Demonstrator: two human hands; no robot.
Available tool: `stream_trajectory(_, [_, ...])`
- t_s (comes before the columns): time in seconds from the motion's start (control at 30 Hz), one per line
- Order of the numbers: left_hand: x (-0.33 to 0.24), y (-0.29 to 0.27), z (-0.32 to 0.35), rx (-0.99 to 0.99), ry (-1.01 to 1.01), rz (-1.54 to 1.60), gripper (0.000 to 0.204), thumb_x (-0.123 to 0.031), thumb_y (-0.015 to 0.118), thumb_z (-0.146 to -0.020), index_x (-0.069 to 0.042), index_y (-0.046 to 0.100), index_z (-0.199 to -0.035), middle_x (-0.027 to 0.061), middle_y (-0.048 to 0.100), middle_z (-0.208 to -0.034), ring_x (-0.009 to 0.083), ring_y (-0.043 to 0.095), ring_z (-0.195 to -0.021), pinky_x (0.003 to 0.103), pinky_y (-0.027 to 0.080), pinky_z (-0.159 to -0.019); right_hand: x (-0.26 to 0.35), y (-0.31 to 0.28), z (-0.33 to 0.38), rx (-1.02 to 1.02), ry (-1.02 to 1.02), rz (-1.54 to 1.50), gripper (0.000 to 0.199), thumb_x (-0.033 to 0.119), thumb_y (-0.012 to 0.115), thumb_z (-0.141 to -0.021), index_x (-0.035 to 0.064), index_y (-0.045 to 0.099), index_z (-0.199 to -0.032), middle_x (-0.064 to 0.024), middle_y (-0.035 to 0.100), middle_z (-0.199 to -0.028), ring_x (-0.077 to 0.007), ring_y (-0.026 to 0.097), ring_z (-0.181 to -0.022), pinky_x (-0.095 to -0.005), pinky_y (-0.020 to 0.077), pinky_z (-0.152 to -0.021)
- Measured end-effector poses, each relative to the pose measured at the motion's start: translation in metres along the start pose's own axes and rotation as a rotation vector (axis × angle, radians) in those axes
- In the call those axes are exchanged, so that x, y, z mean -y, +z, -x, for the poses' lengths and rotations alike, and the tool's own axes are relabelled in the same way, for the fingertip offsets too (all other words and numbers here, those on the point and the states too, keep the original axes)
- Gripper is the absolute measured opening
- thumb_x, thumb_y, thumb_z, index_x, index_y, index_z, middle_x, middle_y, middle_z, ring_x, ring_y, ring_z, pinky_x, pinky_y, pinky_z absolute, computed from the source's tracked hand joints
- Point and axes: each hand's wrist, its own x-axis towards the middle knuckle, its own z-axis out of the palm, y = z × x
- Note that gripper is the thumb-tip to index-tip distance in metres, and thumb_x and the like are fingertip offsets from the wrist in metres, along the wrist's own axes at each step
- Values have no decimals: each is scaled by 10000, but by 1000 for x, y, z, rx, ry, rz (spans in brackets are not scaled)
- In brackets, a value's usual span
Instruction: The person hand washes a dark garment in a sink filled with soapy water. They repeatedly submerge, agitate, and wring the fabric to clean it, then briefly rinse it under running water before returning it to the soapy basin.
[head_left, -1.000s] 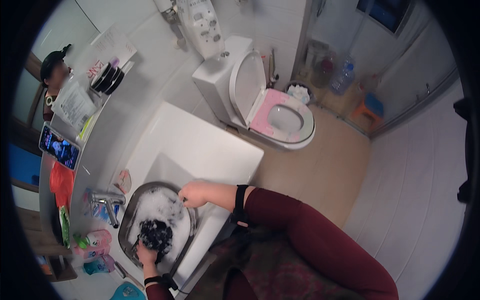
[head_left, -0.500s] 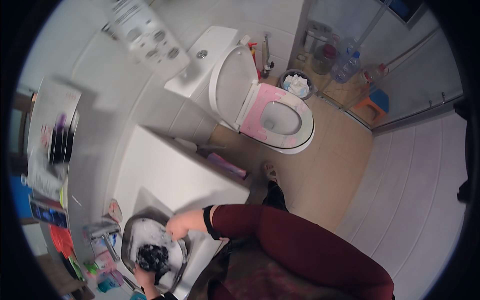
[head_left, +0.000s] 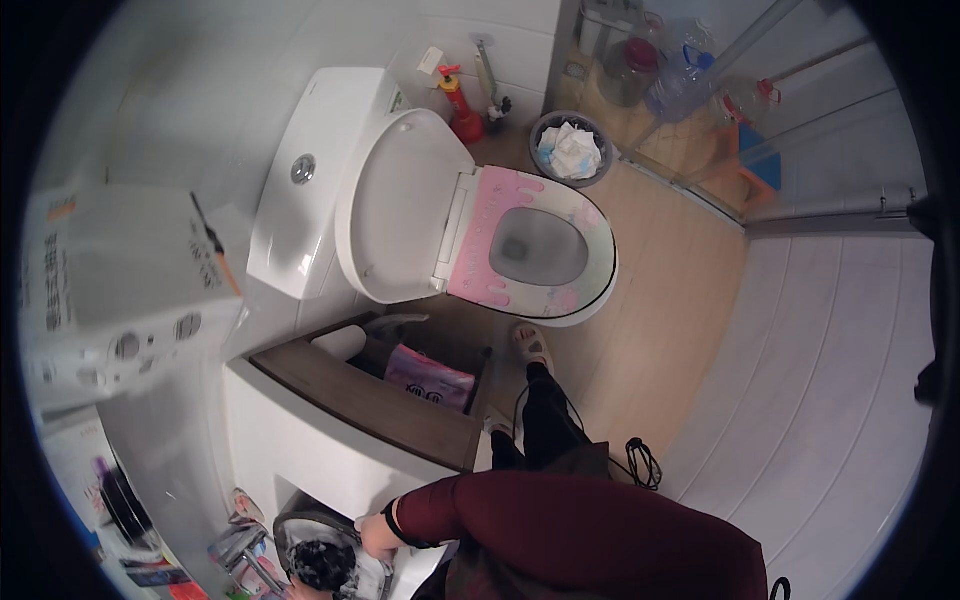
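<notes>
Since half a second ago the view has swung, so that the grey basin (head_left: pixel 318 519) now sits lower in the picture, near the bottom edge, and the toilet (head_left: pixel 480 235) beyond it looms larger; both hands remain at the basin. A dark, bunched, cloth-like bundle (head_left: pixel 322 562) lies inside the basin, toward its left side, flecked with white suds (head_left: pixel 372 572). The left hand (head_left: pixel 303 590) is at the near left part of the basin, against the bundle's near edge; the lower picture edge cuts the hand off, and I cannot tell how tightly its fingers close. The right hand (head_left: pixel 378 537) is at the basin's right rim, apart from the left, with the bundle to its left and no contact visible between them. Its fingers are curled, but whether they grip anything is unclear. The tap (head_left: pixel 250 560) stands just left of the basin, and the white counter (head_left: pixel 300 425) spreads beyond it.
</notes>
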Motion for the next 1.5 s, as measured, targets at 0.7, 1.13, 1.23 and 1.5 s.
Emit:
stream_trajectory(0.7, [-30, -74, 11, -54, 248, -11, 953, -534, 804, -709, -91, 432, -1466, 208, 552, -1368, 395, 607, -1169, 541, 482, -986, -39, -1, 2, -222, -65, -145, 258, 491, 734, -785, 248, 791, -850, -8, 731, -909, -186, 660, -872, -332, 437, -882])
stream_trajectory(1.13, [-33, -73, 13, -76, 84, -366, 1028, -585, 742, -721, -116, 334, -1541, 175, 603, -1327, 340, 652, -1088, 549, 535, -856, -15, -8, 3, -280, -128, -79, 194, 427, 748, -766, 249, 795, -827, -17, 730, -854, -208, 668, -822, -342, 456, -841])
stream_trajectory(1.23, [-40, -78, 24, 38, 60, -302, 1003, -580, 733, -739, -128, 334, -1542, 186, 527, -1427, 352, 580, -1217, 561, 490, -963, -11, -1, -1, -272, -123, -62, 180, 413, 751, -762, 249, 796, -822, -20, 730, -841, -213, 670, -811, -345, 461, -832])
stream_trajectory(1.5, [13, 13, -9, 32, 34, -165, 1000, -592, 725, -751, -133, 326, -1545, 180, 433, -1512, 366, 444, -1358, 569, 413, -1063, -8, 4, -8, -192, -31, -17, 181, 351, 793, -709, 205, 801, -816, -60, 736, -814, -253, 680, -791, -372, 493, -788])
